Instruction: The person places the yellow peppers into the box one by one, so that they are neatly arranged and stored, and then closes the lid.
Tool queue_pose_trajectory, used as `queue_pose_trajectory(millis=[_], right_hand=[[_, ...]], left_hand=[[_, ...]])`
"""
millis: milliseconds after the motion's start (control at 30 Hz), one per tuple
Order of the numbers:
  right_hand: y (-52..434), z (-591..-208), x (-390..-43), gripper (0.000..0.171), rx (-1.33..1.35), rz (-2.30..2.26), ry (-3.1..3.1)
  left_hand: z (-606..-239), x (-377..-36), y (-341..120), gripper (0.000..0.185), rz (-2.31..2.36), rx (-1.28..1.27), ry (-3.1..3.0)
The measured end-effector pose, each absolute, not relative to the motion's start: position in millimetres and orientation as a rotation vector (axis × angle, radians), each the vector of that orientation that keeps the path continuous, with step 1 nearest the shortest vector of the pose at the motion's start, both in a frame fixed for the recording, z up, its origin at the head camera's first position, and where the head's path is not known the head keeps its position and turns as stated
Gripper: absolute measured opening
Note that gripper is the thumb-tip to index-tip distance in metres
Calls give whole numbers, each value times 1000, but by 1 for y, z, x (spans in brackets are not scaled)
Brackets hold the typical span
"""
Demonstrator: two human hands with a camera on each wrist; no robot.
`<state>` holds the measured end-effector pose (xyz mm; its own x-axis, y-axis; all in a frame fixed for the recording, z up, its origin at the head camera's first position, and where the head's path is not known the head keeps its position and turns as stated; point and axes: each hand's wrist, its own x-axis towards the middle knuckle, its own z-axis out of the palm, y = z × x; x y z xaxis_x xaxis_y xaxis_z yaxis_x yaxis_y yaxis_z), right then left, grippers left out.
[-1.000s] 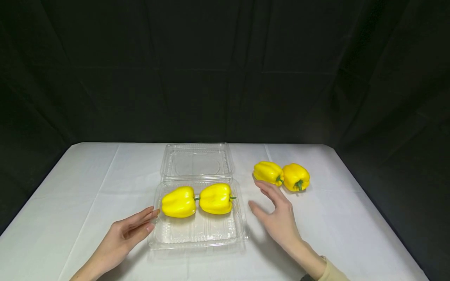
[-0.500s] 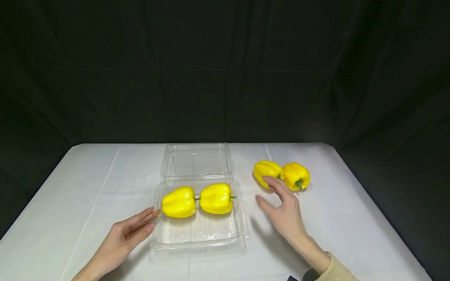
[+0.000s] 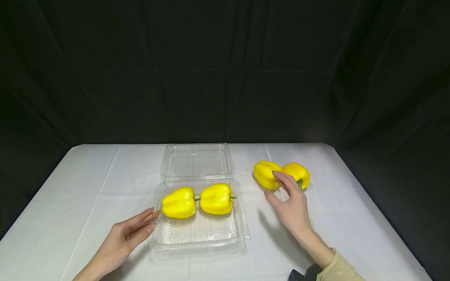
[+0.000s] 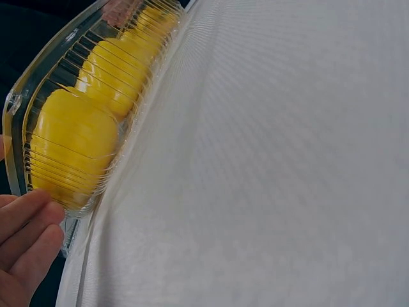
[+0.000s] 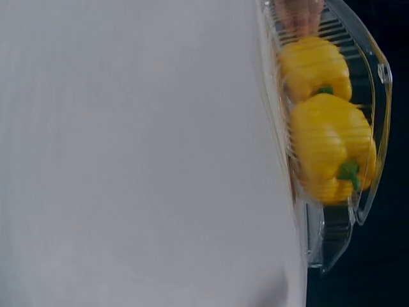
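Note:
A clear plastic clamshell container (image 3: pixel 197 234) lies with its lid (image 3: pixel 197 160) folded back. Inside its base sit two yellow bell peppers, a left one (image 3: pixel 178 202) and a right one (image 3: pixel 215 199), in a row with stems pointing right. My left hand (image 3: pixel 119 244) rests its extended fingers (image 4: pixel 29 217) against the container's left side. Right of the container, two more yellow bell peppers lie on the table, one on the left (image 3: pixel 264 175) and one on the right (image 3: pixel 297 171). My right hand (image 3: pixel 293 208) is before them, thumb and fingers spread, fingertips overlapping the left pepper's edge; it holds nothing.
A white cloth covers the table (image 3: pixel 351 226). Dark curtains (image 3: pixel 225 78) hang behind it and along both sides. A black device (image 3: pixel 302 275) sits at the right wrist, by the beige sleeve (image 3: pixel 339 269).
My right hand has moved right and slightly away from me, closer to the two loose bell peppers. The left hand, the container and the peppers stay put.

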<state>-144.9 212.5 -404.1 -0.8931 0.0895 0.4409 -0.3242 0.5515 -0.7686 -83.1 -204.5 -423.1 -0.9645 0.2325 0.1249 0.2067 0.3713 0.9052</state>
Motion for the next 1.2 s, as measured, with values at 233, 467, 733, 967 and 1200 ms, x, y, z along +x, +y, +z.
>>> queue_pose_trajectory(millis=[233,467,733,967,1200], right_hand=[[219,-404,-151,53,119,1254,-2368],[225,-405,-153,53,83,1248,-2384],[229,-406,-155,55,42,1239,-2378],[234,-405,-158,54,3,1226,-2362],[240,-405,-163,55,2,1269,-2325]], left_hand=[[-422,-82,-204,53,1681,396,2591],[-423,-81,-205,53,1685,402,2589],[-423,-82,-205,52,1688,429,2594],[-421,-81,-203,54,1677,397,2591],[-421,-81,-204,55,1668,383,2593]])
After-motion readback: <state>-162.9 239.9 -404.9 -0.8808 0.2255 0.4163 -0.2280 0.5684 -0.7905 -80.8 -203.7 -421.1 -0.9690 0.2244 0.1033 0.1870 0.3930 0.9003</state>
